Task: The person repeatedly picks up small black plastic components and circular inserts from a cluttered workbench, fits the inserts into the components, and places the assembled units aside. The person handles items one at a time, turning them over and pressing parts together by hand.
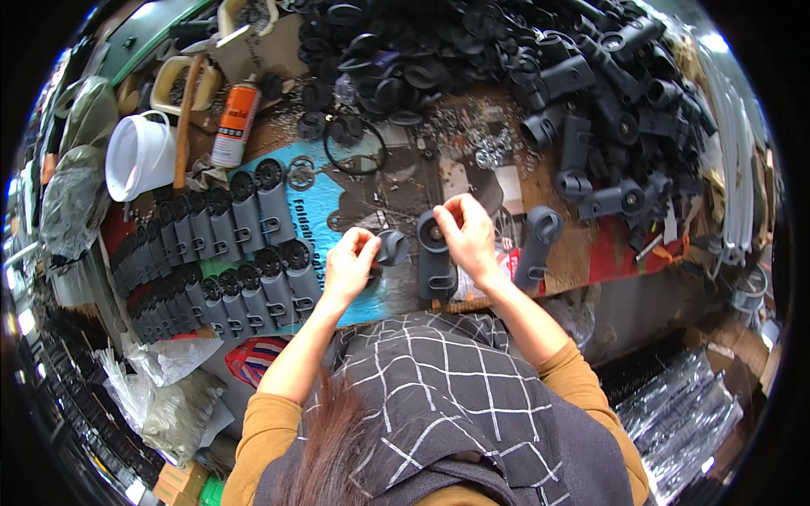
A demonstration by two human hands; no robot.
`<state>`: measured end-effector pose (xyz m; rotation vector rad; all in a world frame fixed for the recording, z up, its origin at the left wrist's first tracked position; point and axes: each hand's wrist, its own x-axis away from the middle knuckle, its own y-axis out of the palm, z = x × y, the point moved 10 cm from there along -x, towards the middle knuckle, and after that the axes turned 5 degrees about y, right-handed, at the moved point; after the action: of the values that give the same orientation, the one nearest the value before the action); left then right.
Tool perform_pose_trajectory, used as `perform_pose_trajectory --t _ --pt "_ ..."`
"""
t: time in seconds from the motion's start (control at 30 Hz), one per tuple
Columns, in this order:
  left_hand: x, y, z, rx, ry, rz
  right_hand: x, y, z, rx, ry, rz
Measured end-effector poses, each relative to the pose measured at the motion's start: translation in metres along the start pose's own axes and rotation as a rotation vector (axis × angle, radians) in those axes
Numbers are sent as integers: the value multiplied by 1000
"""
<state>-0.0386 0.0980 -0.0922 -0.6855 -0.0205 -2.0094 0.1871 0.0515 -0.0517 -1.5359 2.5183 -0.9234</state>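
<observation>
My left hand (351,263) pinches a round dark grey plastic cap (391,248) at its edge, just above the work surface. To its right, a grey plastic joint piece (435,271) with a round socket at its far end lies on the surface. My right hand (469,238) is over that socket, its thumb and fingertips pressed together at the rim. Whatever small thing they may hold is too small to make out. A similar grey piece with a cap-like round top (538,246) lies to the right of my right hand.
Rows of grey pieces (272,202) stand at left on a blue printed sheet (314,202). Beyond them are an orange spray can (234,122), a white bucket (142,156) and a wooden handle (187,122). Dark caps (396,59) heap at the back, grey tubular parts (607,126) at the right.
</observation>
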Motion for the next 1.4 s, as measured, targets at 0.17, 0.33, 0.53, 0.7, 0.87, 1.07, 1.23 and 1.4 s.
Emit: perform_pose_trajectory --t 0.17,0.33,0.53,0.7,0.87,1.07,1.23,1.4 --pt "-5 -32 30 -693 317 22 -78 25 -65 319 -417 143" --pt "-62 -37 58 -419 348 164 -139 49 -62 494 -356 187" --pt "-113 -6 50 17 107 110 -118 40 -65 388 -453 170" --pt "-117 25 37 433 33 95 -72 28 -66 228 -391 166" --pt "-91 29 44 455 143 -7 -42 5 -48 89 -293 239" --pt "-26 55 43 104 169 -97 33 3 44 9 338 -112" --pt "-27 73 38 -18 200 -50 40 5 66 -1 228 26" --pt "-20 77 50 -311 454 20 43 16 63 93 60 21"
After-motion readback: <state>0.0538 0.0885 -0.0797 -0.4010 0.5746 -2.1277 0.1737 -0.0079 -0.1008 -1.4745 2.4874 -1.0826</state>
